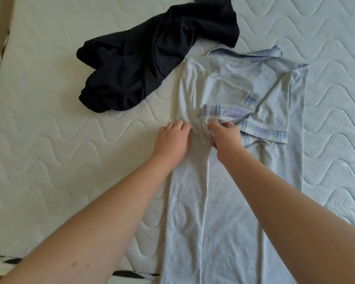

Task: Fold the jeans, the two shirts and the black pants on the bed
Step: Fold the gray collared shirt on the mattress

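Observation:
A light grey shirt (223,201) with plaid collar and sleeve trim lies spread lengthwise on the white quilted mattress (49,119), collar at the far end. Both its sleeves are folded in over the back. My left hand (173,140) grips the shirt's left edge near mid-length, fingers curled into the cloth. My right hand (225,136) pinches the plaid cuff of the folded-in sleeve right beside it. A crumpled black garment (148,60), likely the black pants, lies unfolded at the far left of the shirt, touching its shoulder. No jeans or second shirt are in view.
The mattress edge (0,64) runs down the left side, with a black-and-white patterned border (131,274) along the near edge. Bare mattress stretches to the right of the shirt and at the near left.

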A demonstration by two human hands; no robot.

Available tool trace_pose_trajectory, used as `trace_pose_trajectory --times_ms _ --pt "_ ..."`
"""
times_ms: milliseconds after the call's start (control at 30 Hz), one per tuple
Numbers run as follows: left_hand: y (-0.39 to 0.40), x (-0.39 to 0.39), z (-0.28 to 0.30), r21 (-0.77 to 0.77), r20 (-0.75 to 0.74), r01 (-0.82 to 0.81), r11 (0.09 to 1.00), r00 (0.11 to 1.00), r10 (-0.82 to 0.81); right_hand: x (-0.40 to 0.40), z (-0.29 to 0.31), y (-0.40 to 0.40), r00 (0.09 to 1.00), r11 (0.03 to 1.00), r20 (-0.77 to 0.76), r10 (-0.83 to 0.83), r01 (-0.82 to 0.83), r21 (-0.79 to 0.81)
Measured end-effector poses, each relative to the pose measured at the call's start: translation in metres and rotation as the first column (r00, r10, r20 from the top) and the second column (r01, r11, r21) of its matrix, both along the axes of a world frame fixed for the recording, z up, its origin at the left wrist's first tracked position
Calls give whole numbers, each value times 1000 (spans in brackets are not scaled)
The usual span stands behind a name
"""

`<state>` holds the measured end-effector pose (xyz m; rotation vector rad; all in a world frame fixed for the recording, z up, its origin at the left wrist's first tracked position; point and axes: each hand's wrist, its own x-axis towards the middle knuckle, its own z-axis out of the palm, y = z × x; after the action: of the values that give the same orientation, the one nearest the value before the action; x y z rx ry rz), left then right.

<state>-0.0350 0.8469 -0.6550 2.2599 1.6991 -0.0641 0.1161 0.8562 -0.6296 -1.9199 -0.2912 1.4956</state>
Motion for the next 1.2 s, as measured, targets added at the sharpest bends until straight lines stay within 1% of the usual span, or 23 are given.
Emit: trace_pose_trajectory --times_ms 100,200,267,367,433,533,600,667,700,733,800,900,933,967,1000,1033,1067,1100,1133,1200 --pt "45 5 6 11 62 22 1000 998 -23 9 4 8 999 1000 -41 14 -13 22" --pt "90 11 8 -27 87 46 999 995 -44 23 9 15 991 997 -116 -63 66 27" --pt "120 16 8 -25 69 64 998 996 -62 32 9 23 988 994 -115 -104 106 9" --pt "162 27 10 -16 16 139 990 990 -139 44 12 38 993 994 -45 -106 104 -45" --pt "187 32 15 -95 28 155 983 988 -153 51 11 48 995 993 -17 -103 102 -67" --pt "216 38 21 -178 -27 155 972 986 -162 62 12 60 998 997 29 -54 55 -61" --pt "229 39 25 -196 -28 120 973 991 -128 75 14 66 998 1000 60 -15 16 -16" --pt "236 39 26 -212 -12 76 974 997 -81 87 16 70 998 999 69 -13 11 34" --pt "238 39 24 -221 0 65 973 998 -67 93 14 72 994 999 109 7 -11 39" --pt "240 39 21 -225 18 61 973 998 -59 96 13 73 981 998 187 48 -54 26" --pt "242 37 15 -227 59 57 972 997 -45 97 9 76 922 990 361 140 -137 -35" --pt "242 37 14 -223 61 69 972 997 -56 89 9 75 834 967 490 253 -223 -120" --pt "242 37 14 -222 52 75 972 997 -65 84 9 72 765 947 562 314 -290 -135" --pt "242 38 15 -221 50 83 972 996 -74 78 10 69 650 920 666 366 -363 -150" --pt "243 38 15 -221 64 90 971 995 -78 73 10 66 509 889 773 378 -434 -149" --pt "242 38 15 -222 92 93 971 993 -74 68 10 64 384 851 848 364 -507 -136" --pt "241 38 15 -223 126 95 970 990 -68 65 8 64 309 797 874 374 -590 -132" --pt "240 38 14 -221 159 100 970 985 -66 61 8 65 275 719 861 429 -681 -140" --pt "239 38 12 -216 184 107 970 981 -67 59 5 65 246 612 820 517 -776 -154" --pt "236 37 9 -198 211 106 974 975 -63 58 0 62 113 380 728 676 -900 -213"
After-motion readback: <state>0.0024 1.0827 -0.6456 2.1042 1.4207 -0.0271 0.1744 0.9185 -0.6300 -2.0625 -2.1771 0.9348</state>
